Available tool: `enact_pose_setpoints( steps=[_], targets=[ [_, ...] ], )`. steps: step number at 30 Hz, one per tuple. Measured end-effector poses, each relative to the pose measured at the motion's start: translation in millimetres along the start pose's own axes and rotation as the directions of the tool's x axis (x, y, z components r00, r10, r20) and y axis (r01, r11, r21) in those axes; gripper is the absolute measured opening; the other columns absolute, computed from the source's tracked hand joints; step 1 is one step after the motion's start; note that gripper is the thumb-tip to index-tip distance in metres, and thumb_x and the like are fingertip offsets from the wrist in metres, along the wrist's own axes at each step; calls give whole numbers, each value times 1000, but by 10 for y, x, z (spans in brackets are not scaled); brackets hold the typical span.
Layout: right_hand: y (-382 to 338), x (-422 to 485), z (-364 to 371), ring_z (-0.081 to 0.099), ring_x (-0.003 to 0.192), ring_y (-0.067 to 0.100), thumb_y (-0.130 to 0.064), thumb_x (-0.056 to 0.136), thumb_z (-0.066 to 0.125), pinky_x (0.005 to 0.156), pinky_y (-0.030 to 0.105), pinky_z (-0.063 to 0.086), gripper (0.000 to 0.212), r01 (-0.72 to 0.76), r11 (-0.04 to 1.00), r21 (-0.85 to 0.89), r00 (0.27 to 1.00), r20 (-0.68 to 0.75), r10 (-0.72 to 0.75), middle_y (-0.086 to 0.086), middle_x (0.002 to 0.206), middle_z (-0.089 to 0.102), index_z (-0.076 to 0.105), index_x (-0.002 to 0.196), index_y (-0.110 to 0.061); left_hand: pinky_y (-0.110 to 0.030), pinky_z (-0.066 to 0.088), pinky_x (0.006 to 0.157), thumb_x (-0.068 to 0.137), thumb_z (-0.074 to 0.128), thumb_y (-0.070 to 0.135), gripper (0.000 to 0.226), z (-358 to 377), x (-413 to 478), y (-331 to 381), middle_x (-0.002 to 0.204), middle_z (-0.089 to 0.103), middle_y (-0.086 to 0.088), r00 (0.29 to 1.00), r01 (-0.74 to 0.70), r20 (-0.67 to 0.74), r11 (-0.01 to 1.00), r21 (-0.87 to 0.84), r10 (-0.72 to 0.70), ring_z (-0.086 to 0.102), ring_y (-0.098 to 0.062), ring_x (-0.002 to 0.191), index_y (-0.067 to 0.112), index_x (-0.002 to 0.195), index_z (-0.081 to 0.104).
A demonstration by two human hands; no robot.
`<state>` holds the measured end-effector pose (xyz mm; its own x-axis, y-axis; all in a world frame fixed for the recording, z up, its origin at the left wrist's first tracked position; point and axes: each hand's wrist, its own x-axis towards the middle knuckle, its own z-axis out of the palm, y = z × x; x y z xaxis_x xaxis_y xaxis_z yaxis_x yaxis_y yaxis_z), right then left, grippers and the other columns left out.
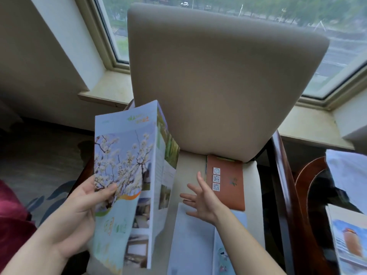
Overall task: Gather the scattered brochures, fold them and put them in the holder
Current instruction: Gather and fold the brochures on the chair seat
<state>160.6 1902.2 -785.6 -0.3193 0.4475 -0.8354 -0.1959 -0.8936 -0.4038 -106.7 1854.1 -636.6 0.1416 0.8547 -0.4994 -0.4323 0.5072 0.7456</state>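
Note:
My left hand [83,207] grips a partly unfolded brochure with white blossoms [127,175], held upright over the left of the chair seat. My right hand [202,197] hovers open above the seat, fingers spread, holding nothing. Just right of its fingertips lies an orange folded brochure with QR codes [230,181], tucked against the backrest. A pale blue open brochure [194,241] lies flat on the seat under my right wrist. No holder is visible.
The beige padded chair [218,86] has dark wooden arms [286,185]. More brochures [349,235] lie at the right edge on another surface. A window sill and window run behind the chair; patterned carpet lies at the left.

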Motion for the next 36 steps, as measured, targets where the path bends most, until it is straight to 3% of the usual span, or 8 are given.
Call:
enact_pose_setpoints(
  steps=[4, 7, 9, 12, 15, 20, 28, 36],
  targets=[
    [74, 33, 41, 26, 147, 27, -73, 66, 50, 119, 54, 16, 102, 4, 999, 48, 991, 131, -10, 11, 155, 36, 21, 154, -28, -60, 50, 88, 59, 89, 19, 76, -147, 12, 32, 131, 60, -16, 994, 74, 85, 996, -50, -69, 64, -35, 112, 17, 129, 59],
    [101, 81, 169, 27, 147, 26, -66, 71, 53, 121, 54, 14, 97, 30, 991, 134, 976, 211, -58, 9, 155, 37, 19, 154, -30, -60, 11, 117, 104, 27, 11, 49, -124, 36, 75, 154, 21, -24, 972, 98, 231, 976, -193, -52, 22, -45, 141, 9, 151, 15],
    [98, 99, 292, 31, 145, 27, -69, 61, 67, 121, 53, 15, 100, 43, 989, 145, 957, 279, -82, 9, 152, 41, 34, 147, -30, -56, 1, 119, 100, -5, 4, 51, -124, -24, 142, 154, 11, -33, 981, 66, 190, 975, -214, -25, 12, -49, 143, 0, 150, 6],
    [86, 91, 510, 46, 131, 28, -67, 46, 83, 117, 51, 24, 86, 107, 988, 110, 860, 488, -147, 5, 135, 59, 67, 120, -27, -57, 27, 113, 101, 28, 4, 47, -120, 14, 150, 146, 34, -35, 986, 56, 164, 984, -172, -28, 38, -49, 133, -3, 147, 22],
    [43, 83, 665, 54, 124, 30, -54, 56, 85, 108, 49, 41, 92, 97, 987, 128, 828, 539, -151, 10, 133, 60, 55, 134, -17, -56, 53, 86, 66, 84, 13, 69, -338, 106, 125, 128, 62, -19, 992, 95, 82, 995, 38, -98, 68, -35, 105, 11, 130, 57],
    [-186, -55, 606, 72, 86, 21, -1, 89, 60, 82, 36, 59, 22, 244, 969, 29, 924, 297, -241, 12, 113, 69, 65, 107, -11, -44, 60, 66, 74, 61, 10, 33, -283, 142, 115, 113, 72, -15, 990, 79, -129, 980, 182, -56, 73, -32, 91, 17, 104, 72],
    [-705, -745, 70, 74, 84, 29, 0, 94, 51, 74, 46, 61, 20, 425, 887, -182, 897, -49, -439, 13, 98, 76, 65, 107, -8, -37, 55, 65, 84, 63, 2, 19, 20, 409, -67, 92, 77, -7, 953, -10, -282, 946, 324, 107, 75, -22, 75, 14, 97, 69],
    [-736, -1084, 80, 63, 110, 47, 2, 96, 41, 95, 64, 48, 34, 435, 897, 76, 899, 21, -438, 26, 119, 66, 63, 120, -5, -30, 54, 73, 82, 70, 4, 9, 940, 692, -523, 86, 76, -5, 988, -31, -131, 931, 364, 84, 68, -22, 82, 11, 88, 69]
  ],
)
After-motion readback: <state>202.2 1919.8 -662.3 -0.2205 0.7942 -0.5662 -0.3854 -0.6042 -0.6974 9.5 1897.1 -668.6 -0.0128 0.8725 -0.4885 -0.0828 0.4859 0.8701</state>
